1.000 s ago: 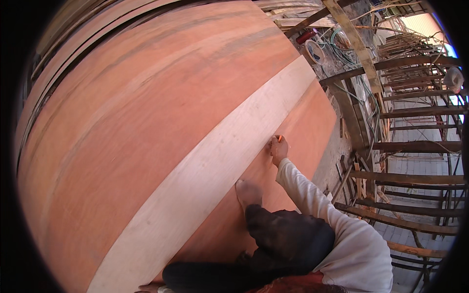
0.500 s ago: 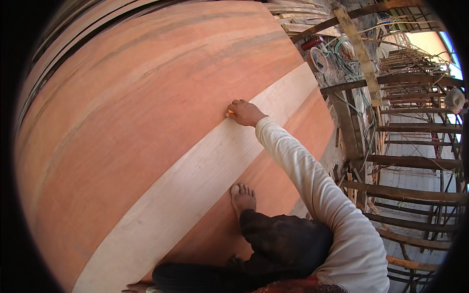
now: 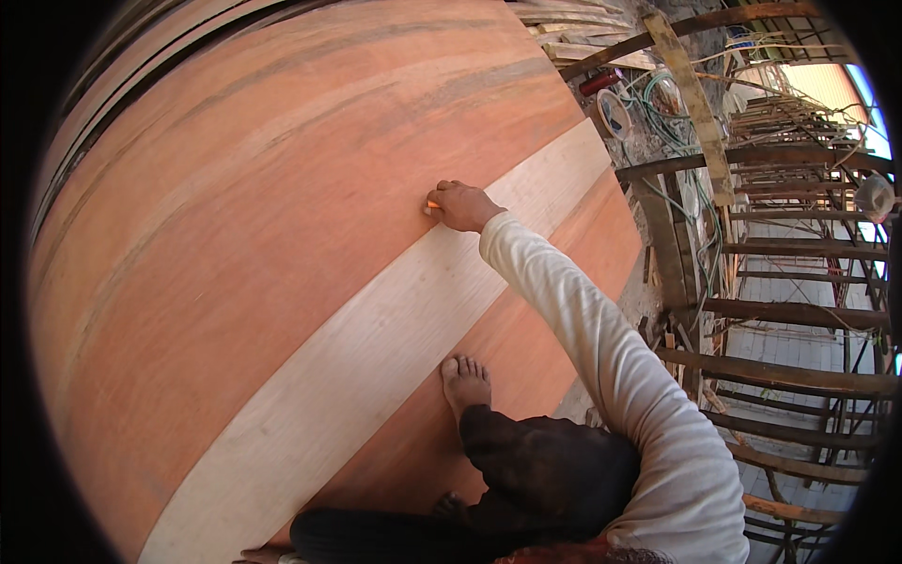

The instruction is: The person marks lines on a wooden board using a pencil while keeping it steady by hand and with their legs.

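Note:
My right hand (image 3: 462, 206) is closed around a small orange pencil-like stick (image 3: 433, 204), most of it hidden by the fingers. It rests at the upper long edge of a pale wooden strip (image 3: 357, 348), where the strip meets a large reddish plywood sheet (image 3: 254, 216). The strip lies diagonally across the sheet, from the lower left to the upper right. At the bottom edge of the view, my left hand (image 3: 256, 556) lies on the strip's lower end with its fingers stretched out, partly cut off by the frame.
My bare foot (image 3: 466, 383) stands on the plywood beside the strip. Beyond the sheet's right edge lie a round white-rimmed container (image 3: 614, 115), green hose (image 3: 656, 99) and a plank (image 3: 691, 103). Dark wooden beams (image 3: 799, 313) fill the far right; stacked timber (image 3: 587, 33) lies at the top.
My right hand has slid slightly leftward along the strip's upper edge, still holding the orange stick. The strip and my left hand look almost unmoved.

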Demonstrator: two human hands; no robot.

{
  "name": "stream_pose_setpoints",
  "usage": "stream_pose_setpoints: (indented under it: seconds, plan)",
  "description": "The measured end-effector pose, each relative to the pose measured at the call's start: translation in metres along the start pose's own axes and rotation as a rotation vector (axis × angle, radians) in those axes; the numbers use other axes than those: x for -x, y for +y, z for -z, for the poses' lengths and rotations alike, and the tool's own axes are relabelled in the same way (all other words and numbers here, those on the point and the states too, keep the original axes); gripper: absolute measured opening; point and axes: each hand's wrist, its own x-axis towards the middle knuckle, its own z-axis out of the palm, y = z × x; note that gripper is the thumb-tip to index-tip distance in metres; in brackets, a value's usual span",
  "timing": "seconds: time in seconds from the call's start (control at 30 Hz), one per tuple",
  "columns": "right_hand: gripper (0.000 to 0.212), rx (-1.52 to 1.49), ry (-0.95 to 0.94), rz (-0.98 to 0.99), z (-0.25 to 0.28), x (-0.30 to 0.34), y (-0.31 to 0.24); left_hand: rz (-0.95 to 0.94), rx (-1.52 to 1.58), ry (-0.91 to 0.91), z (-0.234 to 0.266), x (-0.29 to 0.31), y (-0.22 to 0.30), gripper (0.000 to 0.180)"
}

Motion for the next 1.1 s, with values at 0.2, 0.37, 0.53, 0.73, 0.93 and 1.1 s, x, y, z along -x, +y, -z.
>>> stream_pose_setpoints:
  seconds: [0.2, 0.37, 0.53, 0.73, 0.93, 1.1]
  plan:
    - [0.036, 0.041, -0.145, -0.068, 0.005, 0.002, 0.009, 0.006, 0.028, -0.029, 0.008, 0.007, 0.007, 0.047]
    - [0.035, -0.021, 0.205, 0.010, 0.001, 0.006, 0.012, 0.004, 0.043, -0.019, 0.008, 0.002, 0.001, 0.047]
    - [0.023, -0.059, 0.068, -0.039, 0.000, 0.004, 0.016, -0.016, -0.016, -0.012, 0.001, 0.001, -0.001, 0.047]
    - [0.025, -0.229, 0.411, -0.063, -0.005, 0.016, 0.012, -0.021, -0.041, -0.023, 0.005, 0.005, 0.003, 0.050]
    - [0.025, -0.077, 0.054, -0.001, -0.008, 0.014, 0.024, -0.164, -0.076, 0.055, 0.004, 0.002, -0.006, 0.052]
    - [0.026, -0.118, 0.158, -0.001, -0.001, 0.013, 0.031, -0.015, -0.029, -0.144, 0.059, 0.042, 0.042, 0.054]
